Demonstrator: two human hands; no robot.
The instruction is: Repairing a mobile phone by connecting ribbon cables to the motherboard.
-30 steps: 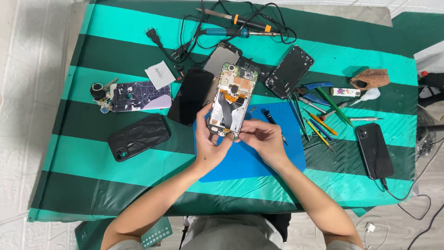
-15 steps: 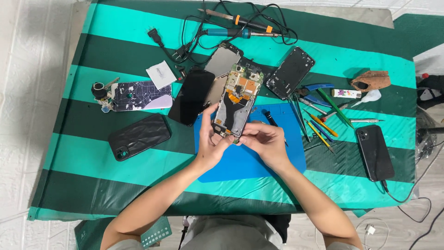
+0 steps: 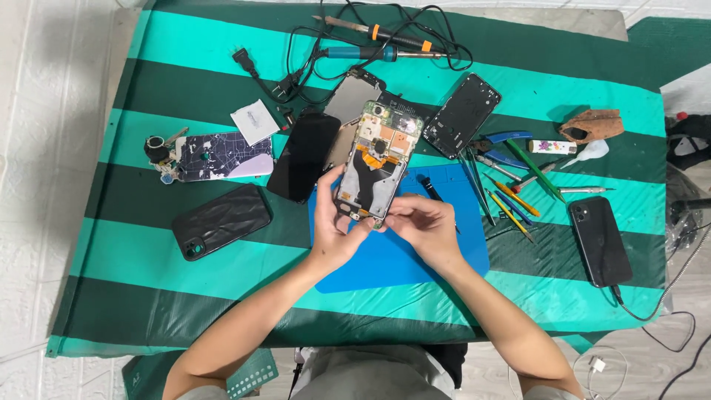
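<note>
A phone repair bench: soldering irons (image 3: 374,33), screwdrivers and tweezers (image 3: 511,185), a blue work mat (image 3: 444,252) and several dismantled phones (image 3: 463,115) crowd a striped green table (image 3: 185,296).

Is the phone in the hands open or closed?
Open: the phone has no back cover, so its circuit board and orange ribbon cable show.

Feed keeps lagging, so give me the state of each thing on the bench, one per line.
opened phone: back off, boards exposed, held tilted by both hands
left hand: gripping its lower left edge
right hand: pinching its bottom end
black phone: flat, cable plugged in
soldering irons: lying flat
</note>
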